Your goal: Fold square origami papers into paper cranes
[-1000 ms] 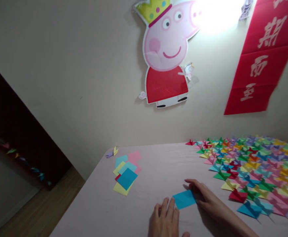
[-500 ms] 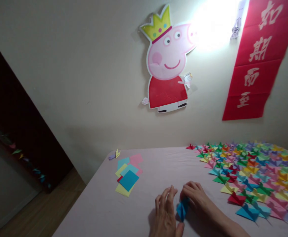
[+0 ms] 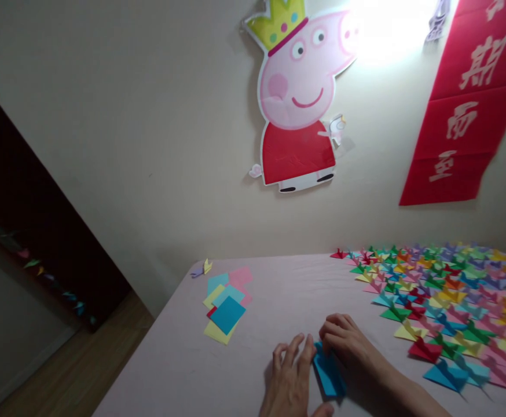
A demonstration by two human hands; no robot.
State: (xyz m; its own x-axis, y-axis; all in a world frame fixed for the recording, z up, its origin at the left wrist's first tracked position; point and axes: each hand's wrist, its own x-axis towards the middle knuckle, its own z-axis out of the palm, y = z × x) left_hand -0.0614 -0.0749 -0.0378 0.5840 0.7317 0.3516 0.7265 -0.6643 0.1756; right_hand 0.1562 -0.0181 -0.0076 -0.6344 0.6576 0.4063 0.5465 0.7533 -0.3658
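Observation:
A folded blue sheet of origami paper point(image 3: 329, 373) lies on the table between my hands, a long narrow shape with a crease along its right side. My right hand point(image 3: 344, 341) is curled over its upper right edge, the fingers pinched on the paper. On the left, my left hand point(image 3: 290, 373) rests with its fingers apart and its index fingertip close to the paper's upper left edge. Whether that fingertip touches the paper I cannot tell.
Loose square papers point(image 3: 227, 315) in several colours overlap at the left on the pink-covered table point(image 3: 279, 301). Two small folded pieces point(image 3: 203, 269) sit at the far left corner. Rows of folded paper cranes point(image 3: 444, 318) cover the right side. The wall point(image 3: 170, 145) rises behind.
The blue paper has gone from a small, pointed bundle to a longer, flatter rectangle. Both hands stay on either side of it. The view has shifted slightly.

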